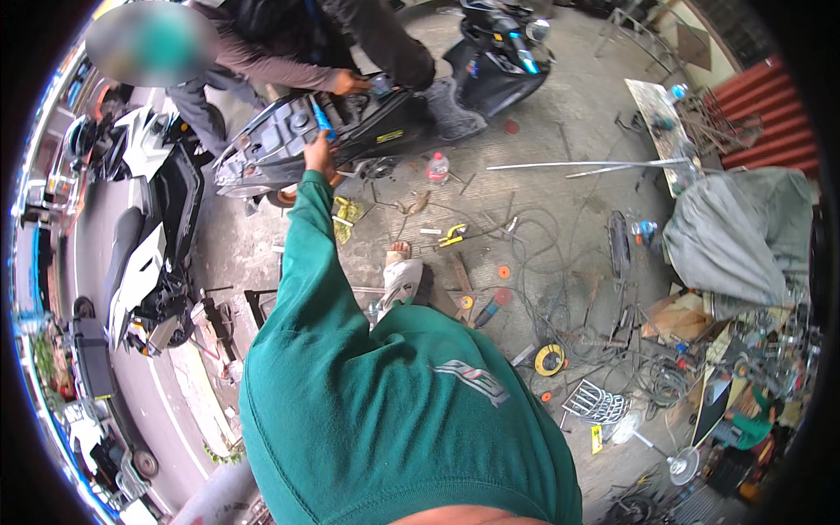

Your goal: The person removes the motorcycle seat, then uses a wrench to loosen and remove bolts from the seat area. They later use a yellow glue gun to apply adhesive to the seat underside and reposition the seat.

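Note:
My left hand (320, 156), at the end of a green sleeve, reaches out over the rear of a dark scooter (363, 122). Its fingers close round a slim blue tool (320, 114) that tapers at the far end; its exact kind is too small to tell. The scooter's seat is off and the frame underneath shows. My right hand is out of view. Across the scooter, another person in dark clothes rests a hand (350, 82) near the middle of the open body, by a small greyish-blue thing (381, 85).
A bottle with a red cap (437, 168), yellow-handled clamp (452, 234), angle grinder (492, 309) and loose cables (542, 254) lie on the concrete. A white scooter (144, 236) stands left. Metal rods (586, 165) and a grey cover (744, 232) are on the right.

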Demonstrator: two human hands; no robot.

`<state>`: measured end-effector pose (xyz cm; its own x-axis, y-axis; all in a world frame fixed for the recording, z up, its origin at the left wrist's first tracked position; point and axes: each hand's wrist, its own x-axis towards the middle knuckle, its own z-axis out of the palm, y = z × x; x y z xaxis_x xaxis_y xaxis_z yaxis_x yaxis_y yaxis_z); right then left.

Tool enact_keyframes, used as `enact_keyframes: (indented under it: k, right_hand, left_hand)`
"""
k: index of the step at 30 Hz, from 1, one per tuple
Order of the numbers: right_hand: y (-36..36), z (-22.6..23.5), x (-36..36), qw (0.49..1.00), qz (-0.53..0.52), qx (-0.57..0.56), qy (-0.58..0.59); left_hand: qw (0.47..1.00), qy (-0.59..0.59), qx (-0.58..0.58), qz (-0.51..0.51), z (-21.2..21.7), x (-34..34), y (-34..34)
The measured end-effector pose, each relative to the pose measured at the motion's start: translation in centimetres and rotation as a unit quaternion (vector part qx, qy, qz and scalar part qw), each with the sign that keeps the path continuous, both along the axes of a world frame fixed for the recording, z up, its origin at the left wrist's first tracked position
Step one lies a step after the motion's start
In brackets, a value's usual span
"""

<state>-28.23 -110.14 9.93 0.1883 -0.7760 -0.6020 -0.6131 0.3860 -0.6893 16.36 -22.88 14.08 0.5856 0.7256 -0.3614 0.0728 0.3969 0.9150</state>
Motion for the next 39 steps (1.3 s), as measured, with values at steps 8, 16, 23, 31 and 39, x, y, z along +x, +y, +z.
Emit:
enact_keyframes:
  k: [8, 16, 23, 31, 39]
  right_hand:
    - [14.7, -2.8, 13.2, 0.921, 0.380, 0.017, 0.079]
    - [18.1, 3.9, 29.9, 0.829, 0.558, -0.034, 0.026]
    - [25.0, 5.5, 30.1, 0.867, 0.432, 0.242, -0.060]
    - [9.0, -4.5, 26.1, 0.795, 0.559, 0.154, 0.178]
    - [12.5, -10.7, 30.7, 0.746, 0.635, -0.055, 0.195]
  left_hand:
    - [0.996, 0.055, -0.009, -0.072, -5.6, -3.1, -5.2]
    - [0.905, 0.132, -0.032, -0.404, -3.4, -7.3, -23.6]
    - [0.660, -0.029, 0.170, -0.731, 1.9, -16.6, -41.2]
    - [0.649, 0.383, 0.441, -0.487, 2.4, -24.9, -34.8]
    - [0.660, 0.476, 0.301, -0.498, -0.9, -25.6, -23.7]
